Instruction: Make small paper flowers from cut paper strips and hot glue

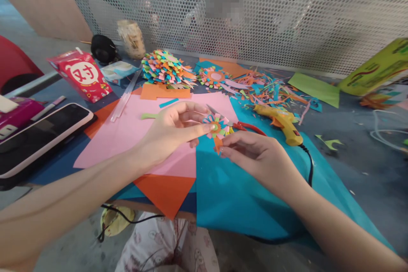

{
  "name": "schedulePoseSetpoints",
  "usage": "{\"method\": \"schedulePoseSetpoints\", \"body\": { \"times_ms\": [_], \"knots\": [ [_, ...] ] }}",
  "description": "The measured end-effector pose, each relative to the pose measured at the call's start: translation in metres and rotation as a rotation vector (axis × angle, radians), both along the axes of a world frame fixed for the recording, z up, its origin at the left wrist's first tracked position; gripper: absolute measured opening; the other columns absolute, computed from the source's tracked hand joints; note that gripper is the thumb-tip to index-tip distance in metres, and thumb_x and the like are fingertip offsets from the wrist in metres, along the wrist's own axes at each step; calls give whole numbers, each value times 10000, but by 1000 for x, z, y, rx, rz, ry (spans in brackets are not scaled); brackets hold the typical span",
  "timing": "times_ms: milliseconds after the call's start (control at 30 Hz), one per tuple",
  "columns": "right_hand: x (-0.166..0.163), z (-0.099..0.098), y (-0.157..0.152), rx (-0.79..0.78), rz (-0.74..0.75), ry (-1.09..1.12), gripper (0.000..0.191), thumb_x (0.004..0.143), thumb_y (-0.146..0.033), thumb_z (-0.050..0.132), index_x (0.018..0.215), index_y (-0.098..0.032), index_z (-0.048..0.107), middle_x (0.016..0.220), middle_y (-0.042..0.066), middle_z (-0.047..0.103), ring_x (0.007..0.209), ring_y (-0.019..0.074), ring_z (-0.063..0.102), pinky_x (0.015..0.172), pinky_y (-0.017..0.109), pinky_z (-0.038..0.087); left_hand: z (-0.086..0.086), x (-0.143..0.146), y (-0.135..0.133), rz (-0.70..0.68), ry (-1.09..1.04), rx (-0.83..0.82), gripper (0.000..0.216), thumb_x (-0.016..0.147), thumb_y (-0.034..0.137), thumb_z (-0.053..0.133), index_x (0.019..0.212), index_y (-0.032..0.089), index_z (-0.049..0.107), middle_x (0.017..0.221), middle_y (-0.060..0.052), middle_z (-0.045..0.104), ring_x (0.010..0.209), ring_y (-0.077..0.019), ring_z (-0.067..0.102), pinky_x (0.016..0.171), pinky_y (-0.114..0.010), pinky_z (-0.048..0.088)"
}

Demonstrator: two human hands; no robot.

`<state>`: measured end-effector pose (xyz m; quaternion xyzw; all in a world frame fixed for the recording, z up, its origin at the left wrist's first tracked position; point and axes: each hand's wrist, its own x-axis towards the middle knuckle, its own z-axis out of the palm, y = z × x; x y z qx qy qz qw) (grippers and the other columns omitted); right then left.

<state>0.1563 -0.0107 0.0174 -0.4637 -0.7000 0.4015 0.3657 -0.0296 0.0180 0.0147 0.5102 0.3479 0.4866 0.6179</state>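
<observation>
My left hand [180, 127] pinches a small paper flower [216, 126] with a round centre and looped, coloured petals. At the flower's lower edge, the thumb and fingers of my right hand [251, 151] grip an orange paper strip [218, 144]. Both hands are above the seam between a pink paper sheet [172, 161] and a blue paper sheet [242, 204]. Behind the flower lie red-handled scissors [251, 128], partly hidden by my right hand. A yellow glue gun [282, 123] rests on the blue sheet, right of the scissors.
Several fringed paper pieces [167, 68] are piled at the back, beside loose paper shreds [270, 87]. Clear glue sticks [126, 97] lie at left, near a red packet [83, 74] and a phone [44, 140]. The glue gun's black cord [308, 161] runs over the blue sheet.
</observation>
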Motion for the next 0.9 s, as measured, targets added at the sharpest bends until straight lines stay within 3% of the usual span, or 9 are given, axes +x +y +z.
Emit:
{"method": "schedulePoseSetpoints", "body": {
  "times_ms": [467,900],
  "knots": [
    [-1,-2,0,-43,-15,89,95,740,-278,651,783,-194,661,758,17,711,672,158,668,651,291,540,2,4,-2,-19,8,18,250,649,154,754,842,152,595,776,18,625,464,-25,501,404,-155,412],
    [-1,2,0,0,-34,104,47,728,-254,651,732,-208,642,689,-10,685,592,126,623,599,265,520,3,4,-2,7,111,140,245,650,128,756,831,139,591,779,10,637,580,-51,554,474,-162,449]
  ]
}}
